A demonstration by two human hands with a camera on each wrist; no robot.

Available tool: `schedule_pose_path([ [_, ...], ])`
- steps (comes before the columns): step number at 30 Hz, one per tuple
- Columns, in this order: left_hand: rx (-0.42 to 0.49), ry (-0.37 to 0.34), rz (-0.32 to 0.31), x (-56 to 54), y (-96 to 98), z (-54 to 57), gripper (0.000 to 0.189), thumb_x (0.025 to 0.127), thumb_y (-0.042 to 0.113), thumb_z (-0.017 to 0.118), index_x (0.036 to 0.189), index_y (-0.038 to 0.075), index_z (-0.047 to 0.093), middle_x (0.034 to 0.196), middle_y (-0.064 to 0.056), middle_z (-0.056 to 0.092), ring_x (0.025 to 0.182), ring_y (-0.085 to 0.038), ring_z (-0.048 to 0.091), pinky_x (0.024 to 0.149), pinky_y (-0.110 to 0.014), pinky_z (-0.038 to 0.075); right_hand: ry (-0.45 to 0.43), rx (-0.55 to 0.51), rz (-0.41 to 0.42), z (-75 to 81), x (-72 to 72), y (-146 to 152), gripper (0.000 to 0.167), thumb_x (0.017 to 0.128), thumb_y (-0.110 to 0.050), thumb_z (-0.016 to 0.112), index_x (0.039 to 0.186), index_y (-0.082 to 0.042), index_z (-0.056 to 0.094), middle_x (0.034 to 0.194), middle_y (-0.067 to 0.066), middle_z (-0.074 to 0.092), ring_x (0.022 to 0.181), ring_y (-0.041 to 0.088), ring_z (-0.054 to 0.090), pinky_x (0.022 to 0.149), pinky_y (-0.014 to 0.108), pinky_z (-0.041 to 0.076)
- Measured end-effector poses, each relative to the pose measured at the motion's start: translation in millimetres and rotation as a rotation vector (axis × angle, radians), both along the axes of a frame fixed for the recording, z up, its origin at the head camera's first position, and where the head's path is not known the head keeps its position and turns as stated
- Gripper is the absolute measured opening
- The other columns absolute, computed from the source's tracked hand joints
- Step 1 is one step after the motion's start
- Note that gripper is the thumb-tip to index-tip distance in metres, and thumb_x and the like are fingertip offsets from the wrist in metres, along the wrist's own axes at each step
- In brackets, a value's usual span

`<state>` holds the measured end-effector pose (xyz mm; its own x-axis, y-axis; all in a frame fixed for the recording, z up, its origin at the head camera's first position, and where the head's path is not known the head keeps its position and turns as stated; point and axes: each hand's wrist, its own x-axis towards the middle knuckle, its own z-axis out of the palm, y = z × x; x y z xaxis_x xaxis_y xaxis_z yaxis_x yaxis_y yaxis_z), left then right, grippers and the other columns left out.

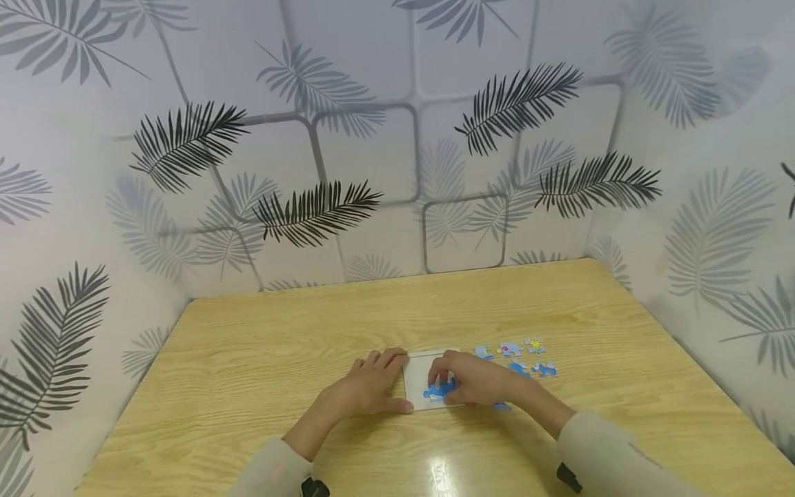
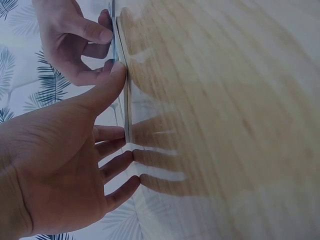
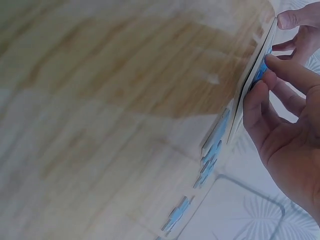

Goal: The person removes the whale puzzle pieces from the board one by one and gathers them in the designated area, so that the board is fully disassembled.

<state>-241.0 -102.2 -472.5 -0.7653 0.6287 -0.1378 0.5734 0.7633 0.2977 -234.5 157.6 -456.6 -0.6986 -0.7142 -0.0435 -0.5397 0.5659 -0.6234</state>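
Observation:
A white puzzle board (image 1: pixel 417 373) lies flat on the table, seen edge-on in both wrist views. My left hand (image 1: pixel 370 388) spans its left side, thumb (image 2: pixel 111 85) touching the near edge and the other fingers fairly straight at the far side. Over the board, my right hand (image 1: pixel 478 376) pinches a blue jigsaw piece (image 1: pixel 438 391) with curled fingers. In the right wrist view this piece (image 3: pixel 260 71) sits at the board's surface under the fingertips. Part of the board and the piece is hidden by the right hand.
Several loose jigsaw pieces lie right of the board, among them one with a yellow sun (image 1: pixel 535 344), a pale blue one (image 1: pixel 511 349) and a blue one (image 1: pixel 544 369). Another blue piece (image 1: pixel 502 406) shows below the right wrist. Leaf-patterned walls (image 1: pixel 373 228) border the wooden table (image 1: pixel 279 331).

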Motion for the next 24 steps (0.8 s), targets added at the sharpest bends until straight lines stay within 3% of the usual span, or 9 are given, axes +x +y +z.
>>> schedule_pose_path([
  [4,0.003,0.003,-0.007,1.2,0.5,3.0,0.088,0.094,0.054,0.071,0.159,0.008,0.035,0.165,-0.006,0.031,0.141,-0.034,0.039,0.111,-0.060,0.036,0.004,0.010,-0.001,0.6,1.1,-0.7,0.027,0.092,-0.006,0.079,0.115,-0.014,0.066,0.112,0.005,0.059,0.098,0.017,0.058,0.081,0.027,0.050],
  [9,0.010,-0.002,-0.015,3.7,1.1,8.7,0.087,0.094,0.052,0.073,0.158,0.005,0.036,0.164,-0.009,0.033,0.139,-0.035,0.040,0.110,-0.061,0.037,0.020,-0.017,0.020,3.0,4.1,-0.9,0.029,0.091,-0.004,0.079,0.115,-0.012,0.065,0.112,0.007,0.060,0.092,0.018,0.058,0.078,0.026,0.050],
  [19,0.000,0.007,0.004,1.1,0.6,2.2,0.086,0.094,0.053,0.073,0.158,0.009,0.037,0.164,-0.006,0.032,0.139,-0.032,0.040,0.110,-0.059,0.037,0.066,-0.028,-0.006,2.2,5.1,-0.6,0.028,0.088,-0.004,0.081,0.113,-0.011,0.072,0.106,0.004,0.067,0.090,0.018,0.061,0.077,0.026,0.051],
  [24,0.006,0.005,-0.015,7.0,0.5,13.0,0.083,0.095,0.050,0.072,0.156,0.006,0.038,0.162,-0.008,0.034,0.139,-0.034,0.041,0.112,-0.062,0.036,0.048,-0.107,-0.026,-0.1,1.7,7.7,0.029,0.086,-0.001,0.080,0.111,-0.013,0.073,0.106,0.007,0.070,0.066,0.005,0.053,0.063,0.022,0.047],
])
